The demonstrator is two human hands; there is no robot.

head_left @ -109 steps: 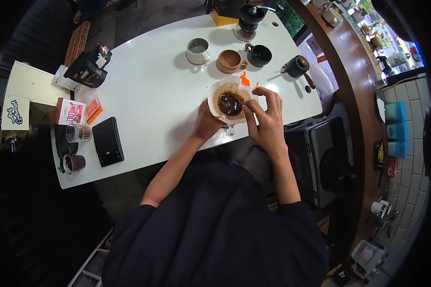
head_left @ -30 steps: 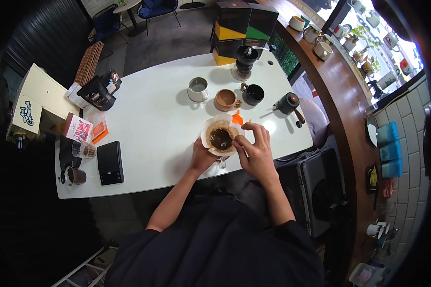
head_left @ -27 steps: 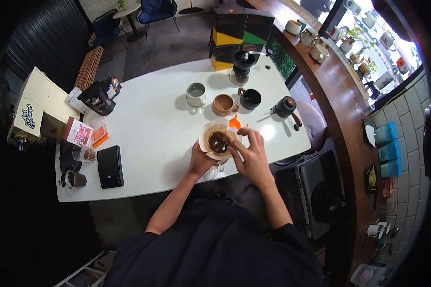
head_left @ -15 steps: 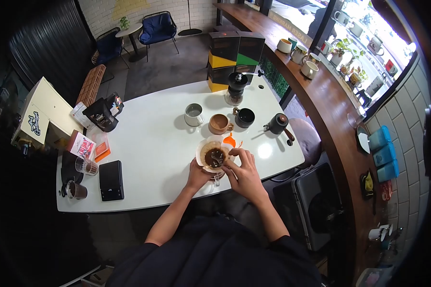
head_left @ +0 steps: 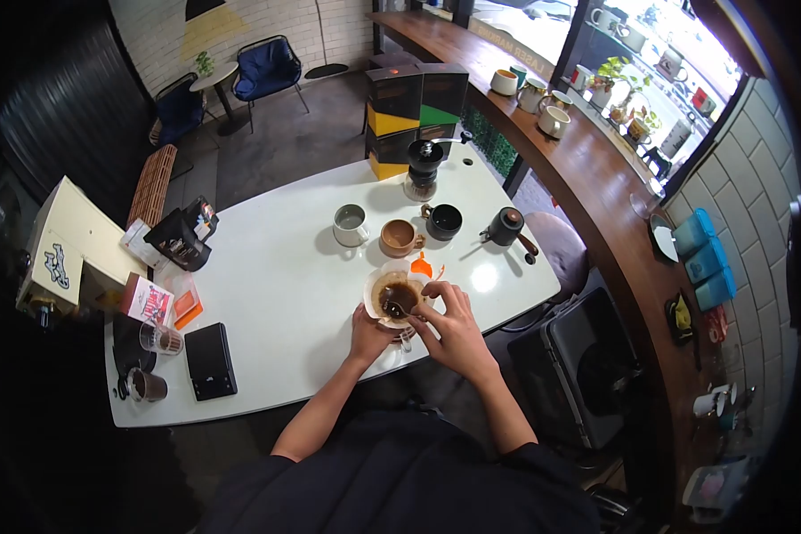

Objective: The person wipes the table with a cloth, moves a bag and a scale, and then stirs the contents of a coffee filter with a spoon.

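Note:
A paper-lined coffee dripper (head_left: 381, 283) holds dark wet grounds and sits on a glass server (head_left: 405, 339) near the table's front edge. My left hand (head_left: 368, 336) is wrapped round the lower left side of the dripper. Over its right side, my right hand (head_left: 452, 329) pinches a small spoon whose bowl dips into the coffee. An orange scoop (head_left: 424, 266) lies just behind the dripper. Farther back stand a brown cup (head_left: 399, 237), a grey-white mug (head_left: 350, 224) and a black cup (head_left: 443, 222).
A dark kettle (head_left: 506, 226) stands at the right of the white table (head_left: 276, 267). A hand grinder (head_left: 423, 169) and stacked boxes (head_left: 396, 116) are at the back. A black scale (head_left: 210, 360), glasses and coffee bags occupy the left. A wooden counter (head_left: 587, 191) curves along the right.
The camera view has shifted and tilted a little. My right hand has moved the spoon slightly within the dripper; my left hand keeps its hold.

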